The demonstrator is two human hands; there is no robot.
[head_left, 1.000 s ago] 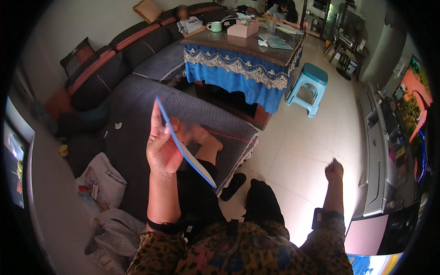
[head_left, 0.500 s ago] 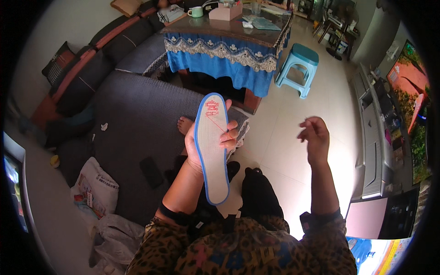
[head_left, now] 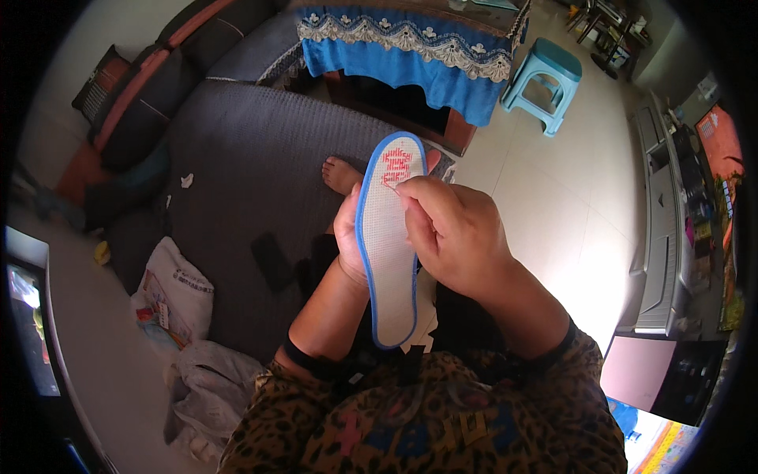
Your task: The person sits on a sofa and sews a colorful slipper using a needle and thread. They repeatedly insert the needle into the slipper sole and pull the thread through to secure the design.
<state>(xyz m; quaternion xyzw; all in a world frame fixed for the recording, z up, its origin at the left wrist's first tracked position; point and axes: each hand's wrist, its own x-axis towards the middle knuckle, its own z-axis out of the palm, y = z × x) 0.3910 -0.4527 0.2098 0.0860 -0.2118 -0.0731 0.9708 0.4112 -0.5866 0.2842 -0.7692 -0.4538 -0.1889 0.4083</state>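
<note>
A pale, mesh-faced insole (head_left: 392,245) with blue edging stands lengthwise in front of me. Red stitching (head_left: 396,164) forms a pattern near its far end. My left hand (head_left: 348,237) grips the insole from behind, at its left side, with most of the fingers hidden by it. Over the upper right part, my right hand (head_left: 458,229) is closed in a pinch, its thumb and forefinger at the lower edge of the red stitches. A tiny thin line shows at those fingertips, too small to name.
Dark quilted sofa covering (head_left: 260,150) spreads to the left, with a phone-like dark object (head_left: 271,261) and a white bag (head_left: 178,284) on it. Ahead stands a table with a blue lace-trimmed cloth (head_left: 403,47). A light-blue plastic stool (head_left: 545,83) is at the far right.
My right hand has come in from the right, away from the insole, to its stitched part. The insole has shifted slightly right and up, still in my left hand. The view has tilted down.
</note>
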